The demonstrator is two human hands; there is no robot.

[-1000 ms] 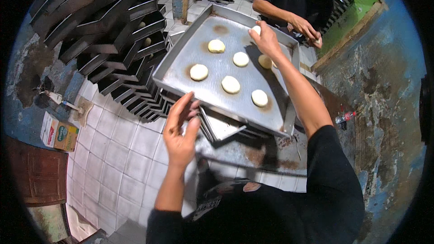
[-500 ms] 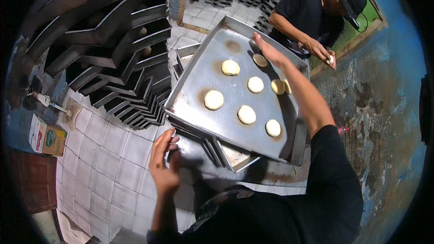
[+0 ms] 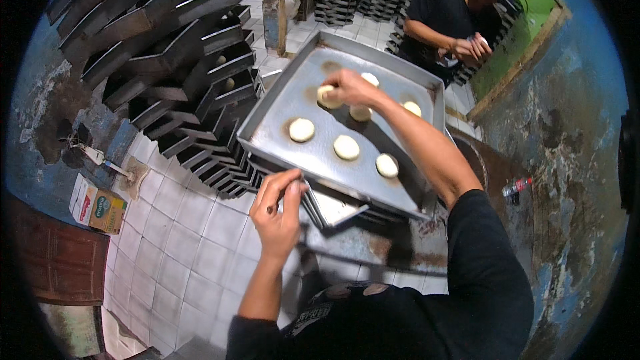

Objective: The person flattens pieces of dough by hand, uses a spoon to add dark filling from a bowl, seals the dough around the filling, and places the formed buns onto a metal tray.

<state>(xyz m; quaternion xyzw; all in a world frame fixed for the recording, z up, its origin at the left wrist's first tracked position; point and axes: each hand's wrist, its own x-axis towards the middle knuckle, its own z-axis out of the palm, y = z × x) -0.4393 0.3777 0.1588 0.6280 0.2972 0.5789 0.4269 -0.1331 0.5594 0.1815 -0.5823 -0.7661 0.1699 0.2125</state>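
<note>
A large metal baking tray (image 3: 283,101) lies on a stack of trays before me, with several pale round dough balls (image 3: 346,147) spread over it. My right hand (image 3: 352,90) reaches across the tray, its fingers closed around a dough ball (image 3: 327,98) toward the far left. Under and beside that wrist lie other balls, one partly hidden in shadow. Close to the tray's near left edge is my left hand (image 3: 275,210), its fingers bent, the thumb apart from them and nothing visible in it.
Tall stacks of dark metal trays (image 3: 200,107) rise at the left. Across the tray, a co-worker (image 3: 440,20) in black holds something small and pale in both hands. A plastic bottle (image 3: 517,187) stands by the stained right wall; a carton (image 3: 99,207) sits on the left.
My right hand has moved from the tray's far right side to the dough ball at the far left and closed on it. My left hand has shifted slightly right. The co-worker's hands have come together.
</note>
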